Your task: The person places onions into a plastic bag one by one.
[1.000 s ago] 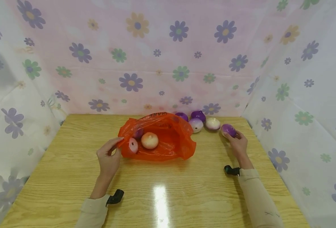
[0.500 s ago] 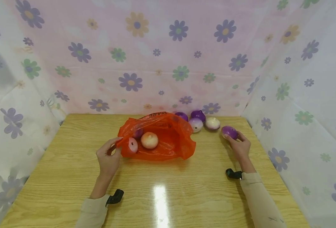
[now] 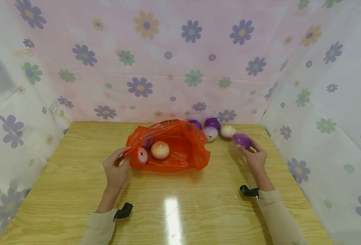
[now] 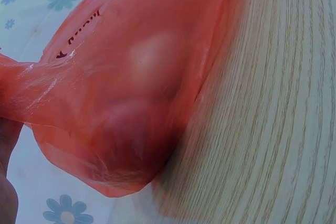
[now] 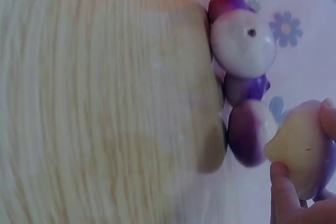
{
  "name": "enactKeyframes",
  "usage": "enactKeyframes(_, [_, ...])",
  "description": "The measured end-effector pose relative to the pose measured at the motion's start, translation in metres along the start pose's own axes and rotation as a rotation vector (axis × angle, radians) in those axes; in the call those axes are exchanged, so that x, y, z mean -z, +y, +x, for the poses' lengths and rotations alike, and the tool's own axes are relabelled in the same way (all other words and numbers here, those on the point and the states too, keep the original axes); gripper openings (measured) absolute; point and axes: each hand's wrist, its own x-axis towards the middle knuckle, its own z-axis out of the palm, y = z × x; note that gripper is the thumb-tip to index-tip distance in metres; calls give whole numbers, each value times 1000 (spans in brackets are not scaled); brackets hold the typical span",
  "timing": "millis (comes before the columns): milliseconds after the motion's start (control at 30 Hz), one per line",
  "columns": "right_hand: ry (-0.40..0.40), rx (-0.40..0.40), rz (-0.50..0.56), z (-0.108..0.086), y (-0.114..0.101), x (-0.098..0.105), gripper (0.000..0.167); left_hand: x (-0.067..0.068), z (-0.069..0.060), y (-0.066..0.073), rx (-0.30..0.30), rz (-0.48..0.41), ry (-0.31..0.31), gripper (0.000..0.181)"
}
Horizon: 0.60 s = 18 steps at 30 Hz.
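Observation:
My left hand [image 3: 117, 170] pinches the left edge of a red plastic bag [image 3: 180, 163], whose mouth faces me. Inside lie a pale orange onion [image 3: 160, 150], a pinkish onion [image 3: 142, 156] and a purple onion [image 3: 148, 143], partly covered by the film. In the left wrist view, the bag [image 4: 131, 93] shows them only as blurred shapes. My right hand [image 3: 255, 159] holds a purple onion [image 3: 241, 140] between thumb and fingers, to the right of the bag. Seen from the right wrist, that onion [image 5: 302, 148] has a pale, pointed side and purple at its edge.
Right of the bag, near the table's back edge, are a white-and-purple onion [image 3: 210, 133], a dark purple onion [image 3: 212, 124], a cream onion [image 3: 227, 131] and another purple one [image 3: 195, 124] partly behind the bag. Flowered cloth [image 3: 180, 68] hangs around the wooden table [image 3: 211, 204].
The right hand first drew the purple onion slightly towards me, then moved it left and lifted it a little. My left hand keeps its hold on the bag.

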Motion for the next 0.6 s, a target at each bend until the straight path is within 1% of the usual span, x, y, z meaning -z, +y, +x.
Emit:
enactKeyframes(67, [-18,1,42,-6,-3,-4,72,0,0,0,-3,7,5,25])
enactKeyframes(133, [-43,-2,62,-12,-8,-7,72,-1,1,0,-5,9,6,25])
enactKeyframes(233, [-99,6,82,-20,-9,-11,72,-1,1,0,-9,6,4,25])
enactKeyframes(333, [-168,3,100,-29,-15,-14,72,-1,1,0,-5,-6,-6,25])
enactKeyframes(467, [-237,6,99,-44,-23,-19,71,0,0,-2,-3,-4,-12,25])
enactKeyframes(600, [-274,32,104,-55,-28,-24,68,-1,-1,-2,-2,1,-11,25])
